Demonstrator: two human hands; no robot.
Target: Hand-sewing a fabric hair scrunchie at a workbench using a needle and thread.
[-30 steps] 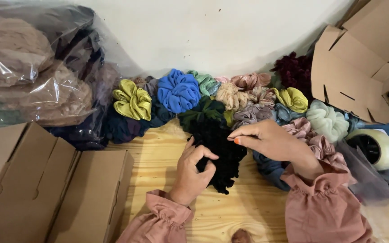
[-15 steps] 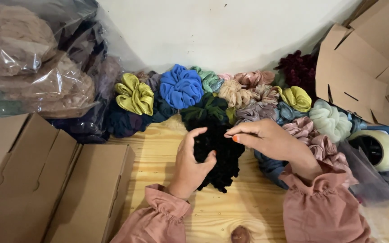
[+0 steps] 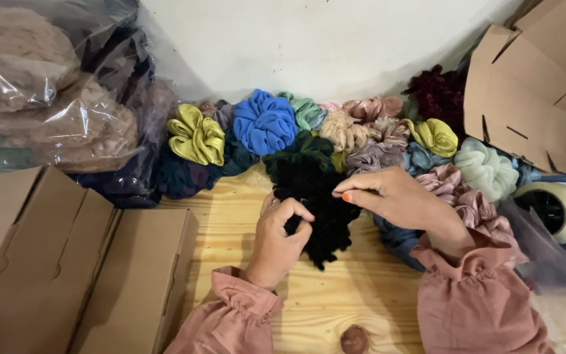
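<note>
Both hands are working on a fluffy black fabric scrunchie (image 3: 316,203), which is lying on the pale wooden worktop (image 3: 355,295) just in front of the row of scrunchies along its far edge. The left hand (image 3: 282,239) is curling its fingers (image 3: 296,211) closed around the near left part of the black scrunchie, thumb and fingertips meeting over the fabric. The right hand (image 3: 397,200) is reaching in from the right, its fingers (image 3: 352,190) pinching the upper right part of the same scrunchie; how firmly they are holding is hard to tell, since the dark fabric is hiding the fingertips' undersides. Both wrists are showing gathered dusty-pink sleeve cuffs (image 3: 244,308).

Along the far edge, against the white wall, a heap of coloured fabric scrunchies is lying: a shiny yellow-green satin scrunchie (image 3: 196,134), a bright blue crinkled scrunchie (image 3: 264,121) just beside it, a pale mint green scrunchie (image 3: 486,169) further right, and a dark maroon velvet scrunchie (image 3: 437,95) near the far right corner. Clear plastic bags of brownish and dark fabric (image 3: 54,105) are filling the far left corner. Flat brown cardboard boxes (image 3: 67,262) are resting at the near left edge, and a folded brown cardboard sheet (image 3: 525,98) is leaning at the far right. A roll of clear packing tape (image 3: 555,210) is sitting at the right edge.
</note>
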